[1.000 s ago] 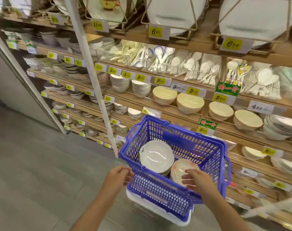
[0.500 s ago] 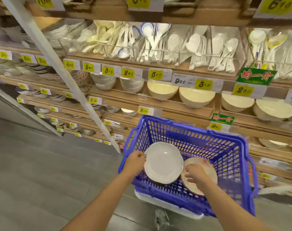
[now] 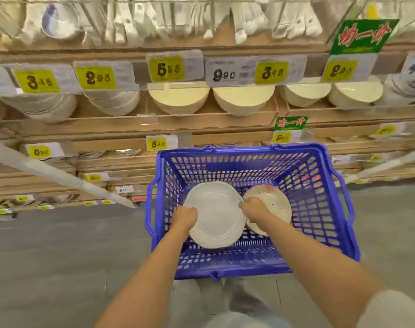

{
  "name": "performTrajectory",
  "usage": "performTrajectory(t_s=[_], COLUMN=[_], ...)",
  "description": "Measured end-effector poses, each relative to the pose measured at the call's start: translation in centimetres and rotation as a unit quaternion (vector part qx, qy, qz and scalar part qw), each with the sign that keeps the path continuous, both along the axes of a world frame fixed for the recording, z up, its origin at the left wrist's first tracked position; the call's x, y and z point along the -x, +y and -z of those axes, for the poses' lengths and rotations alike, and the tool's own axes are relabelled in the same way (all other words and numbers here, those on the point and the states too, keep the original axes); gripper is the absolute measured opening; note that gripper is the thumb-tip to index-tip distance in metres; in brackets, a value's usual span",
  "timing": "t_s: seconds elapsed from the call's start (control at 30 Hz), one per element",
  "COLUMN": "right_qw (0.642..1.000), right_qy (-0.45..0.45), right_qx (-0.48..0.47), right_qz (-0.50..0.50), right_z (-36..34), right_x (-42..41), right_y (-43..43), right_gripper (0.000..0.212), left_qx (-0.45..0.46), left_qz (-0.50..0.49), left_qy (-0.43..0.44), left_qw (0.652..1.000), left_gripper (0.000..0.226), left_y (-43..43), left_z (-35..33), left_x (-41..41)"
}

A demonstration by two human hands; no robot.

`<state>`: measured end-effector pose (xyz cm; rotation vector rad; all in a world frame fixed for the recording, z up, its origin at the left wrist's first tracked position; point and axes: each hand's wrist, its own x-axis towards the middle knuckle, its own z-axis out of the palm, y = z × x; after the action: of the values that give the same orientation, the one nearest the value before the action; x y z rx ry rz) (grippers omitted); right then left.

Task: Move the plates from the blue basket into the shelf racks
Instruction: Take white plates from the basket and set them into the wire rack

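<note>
In front of the person, the wooden shelving [image 3: 130,125] fills the upper frame: rows of stacked bowls [image 3: 180,98] on the middle tier, top tier blurred. Can't pick out a plate rack in this view

Blue basket [image 3: 320,209] sits low and centre, between the person and the shelves, far wall toward the shelving. Both task items are inside it, none shelved yet

White plate [image 3: 217,216] is the bigger one, left-centre in the basket, face up toward the camera. Might be sitting on others, can't tell. Smaller speckled plate [image 3: 273,202] is just right of it, its left edge tucked behind the white one and partly covered by the right wrist

Left hand [image 3: 185,217]: fingers curled round the white plate's left rim, thumb side on top. Right hand [image 3: 254,210]: fingers bunched at the seam where the two plates meet. Too blurred to tell which rim it pinches, or if it's only touching

Key geometry: the white plate lies between the hands, one on each side across its width. Round, so no long axis. My read is the next move is straight up over the basket's far wall, then forward to the shelves. Left hand already has the firmer hold

Yellow price tags [image 3: 166,68] along the shelf edges
</note>
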<state>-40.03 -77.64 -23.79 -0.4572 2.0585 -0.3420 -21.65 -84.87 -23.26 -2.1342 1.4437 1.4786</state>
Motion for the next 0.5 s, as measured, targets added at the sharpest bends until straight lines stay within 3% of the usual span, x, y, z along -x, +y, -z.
performTrajectory(t_s=[0.1,0.27,0.5], right_qw=[0.999,0.994,0.989], right_qy=[0.021,0.007,0.028], right_qx=[-0.015,-0.017,-0.018], right_qz=[0.019,0.111,0.143], right_z=[0.6,0.8,-0.3], right_x=[-0.3,-1.3,-2.1], right_y=[-0.4,-0.8,0.0], right_gripper=[0.014,0.042,0.049], left_qx=[-0.011,-0.047,-0.043], left_qz=[0.011,-0.019,0.008], left_qy=[-0.018,-0.027,-0.022], left_qw=[1.0,0.998,0.999], left_gripper=[0.046,0.061,0.064], left_y=[-0.5,-0.4,-0.1], left_z=[0.3,0.5,-0.6], left_x=[0.6,1.0,0.2])
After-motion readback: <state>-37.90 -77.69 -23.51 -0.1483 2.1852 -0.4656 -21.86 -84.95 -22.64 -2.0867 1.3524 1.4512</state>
